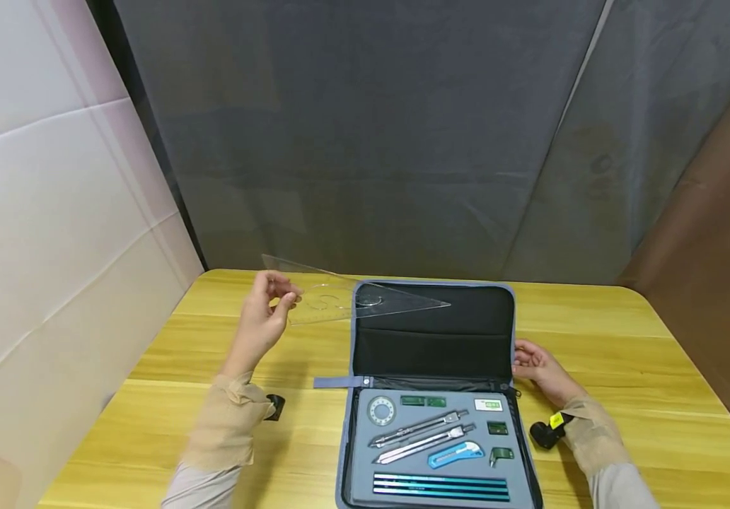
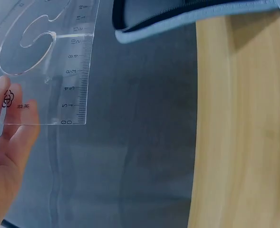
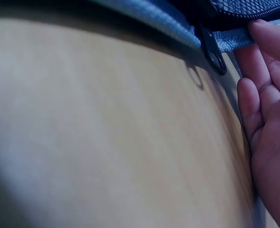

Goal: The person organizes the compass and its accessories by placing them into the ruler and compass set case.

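- Clear plastic triangle, pinched at its left corner by the left hand, thumb and fingers closed on the plastic; held above the table just left of centre frame, its long tip reaching over the case lid.
- Printed scale and curved cut-outs visible through the plastic in the left wrist view.
- Right hand resting at the right edge of the open grey case, fingers relaxed and touching its zipper border, gripping nothing.
- Inside the case, lower centre: compasses, blue cutter, pencils.
- Yellow wooden table beneath.
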`<move>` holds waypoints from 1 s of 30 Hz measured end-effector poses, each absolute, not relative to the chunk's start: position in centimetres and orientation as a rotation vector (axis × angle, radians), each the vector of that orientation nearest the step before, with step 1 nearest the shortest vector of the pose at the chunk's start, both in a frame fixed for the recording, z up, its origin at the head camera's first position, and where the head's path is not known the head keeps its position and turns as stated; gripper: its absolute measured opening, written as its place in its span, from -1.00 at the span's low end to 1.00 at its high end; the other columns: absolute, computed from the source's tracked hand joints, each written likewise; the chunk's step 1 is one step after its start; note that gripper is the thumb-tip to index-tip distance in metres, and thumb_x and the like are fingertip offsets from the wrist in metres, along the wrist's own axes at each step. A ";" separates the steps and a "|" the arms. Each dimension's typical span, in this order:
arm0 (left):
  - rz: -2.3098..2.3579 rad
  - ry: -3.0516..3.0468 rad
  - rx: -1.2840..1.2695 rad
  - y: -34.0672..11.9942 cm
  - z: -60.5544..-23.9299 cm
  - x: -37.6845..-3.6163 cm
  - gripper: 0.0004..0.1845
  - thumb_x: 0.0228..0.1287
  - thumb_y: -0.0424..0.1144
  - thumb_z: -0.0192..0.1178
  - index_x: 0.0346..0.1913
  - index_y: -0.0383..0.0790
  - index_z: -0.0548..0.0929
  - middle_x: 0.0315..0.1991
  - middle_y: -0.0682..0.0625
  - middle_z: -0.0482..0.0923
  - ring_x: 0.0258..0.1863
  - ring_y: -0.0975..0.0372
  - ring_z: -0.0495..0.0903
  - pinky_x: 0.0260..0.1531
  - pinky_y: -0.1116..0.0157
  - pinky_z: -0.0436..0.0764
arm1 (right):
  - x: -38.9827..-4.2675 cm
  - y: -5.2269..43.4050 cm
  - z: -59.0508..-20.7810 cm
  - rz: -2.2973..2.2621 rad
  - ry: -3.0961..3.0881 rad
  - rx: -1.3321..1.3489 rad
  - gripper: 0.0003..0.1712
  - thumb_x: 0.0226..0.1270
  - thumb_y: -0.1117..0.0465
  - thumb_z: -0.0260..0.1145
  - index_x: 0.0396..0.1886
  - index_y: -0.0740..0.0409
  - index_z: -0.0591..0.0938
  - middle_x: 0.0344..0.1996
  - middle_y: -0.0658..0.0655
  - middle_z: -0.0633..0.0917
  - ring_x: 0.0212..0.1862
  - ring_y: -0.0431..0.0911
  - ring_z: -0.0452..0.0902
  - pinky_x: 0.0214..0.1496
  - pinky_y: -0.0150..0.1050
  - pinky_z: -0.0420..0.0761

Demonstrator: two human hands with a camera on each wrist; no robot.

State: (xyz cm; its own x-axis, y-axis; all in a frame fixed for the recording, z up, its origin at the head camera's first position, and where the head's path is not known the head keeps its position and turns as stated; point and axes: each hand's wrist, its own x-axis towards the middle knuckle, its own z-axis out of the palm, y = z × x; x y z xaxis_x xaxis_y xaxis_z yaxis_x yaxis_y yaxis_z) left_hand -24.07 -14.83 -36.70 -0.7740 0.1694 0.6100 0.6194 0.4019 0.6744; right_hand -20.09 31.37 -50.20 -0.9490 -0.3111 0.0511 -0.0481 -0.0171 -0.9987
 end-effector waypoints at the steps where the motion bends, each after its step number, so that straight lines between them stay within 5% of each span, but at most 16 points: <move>1: -1.353 -2.217 -0.680 -14.5 -36.7 -24.2 -0.80 0.19 -0.57 0.03 -0.13 -0.46 0.32 -0.33 -0.23 0.55 -0.38 0.13 0.54 -0.39 0.48 0.53 | -20.1 31.4 -50.2 -2.083 2.060 -0.388 -0.50 0.17 0.54 0.06 -0.08 -0.15 0.46 -0.29 -0.16 0.63 -0.27 -0.32 0.50 -0.16 -0.48 0.48; 6: -1.425 -2.236 -0.718 -12.7 -36.9 -24.9 -0.82 0.20 -0.59 0.00 -0.15 -0.44 0.30 -0.33 -0.24 0.53 -0.36 -0.01 0.54 -0.39 0.44 0.54 | -20.1 31.5 -50.3 -2.105 2.044 -0.430 -0.47 0.17 0.58 0.05 -0.09 -0.15 0.48 -0.28 -0.15 0.64 -0.26 -0.31 0.51 -0.17 -0.48 0.49; 14: -1.494 -2.269 -0.780 -10.5 -37.4 -25.7 -0.81 0.19 -0.62 -0.01 -0.19 -0.38 0.31 -0.34 -0.22 0.52 -0.36 0.06 0.53 -0.37 0.38 0.55 | -19.8 31.1 -50.2 -2.113 2.048 -0.406 -0.46 0.15 0.57 0.06 -0.11 -0.19 0.48 -0.30 -0.17 0.63 -0.28 -0.32 0.49 -0.18 -0.49 0.48; 24: -1.610 -2.236 -0.774 -8.3 -37.2 -26.3 -0.83 0.17 -0.67 -0.04 -0.21 -0.47 0.29 -0.36 -0.35 0.52 -0.35 -0.13 0.50 -0.32 0.06 0.56 | -19.5 30.7 -49.9 -2.139 2.041 -0.414 -0.49 0.16 0.56 0.08 -0.11 -0.16 0.48 -0.30 -0.17 0.63 -0.28 -0.32 0.49 -0.18 -0.49 0.48; 30: -1.670 -2.230 -0.790 -7.1 -36.4 -25.4 -0.84 0.16 -0.70 -0.05 -0.24 -0.54 0.26 -0.37 -0.41 0.50 -0.38 -0.15 0.49 -0.34 0.10 0.55 | -19.6 30.5 -50.1 -2.148 2.026 -0.446 -0.48 0.16 0.57 0.06 -0.10 -0.14 0.49 -0.29 -0.15 0.63 -0.27 -0.31 0.50 -0.18 -0.49 0.48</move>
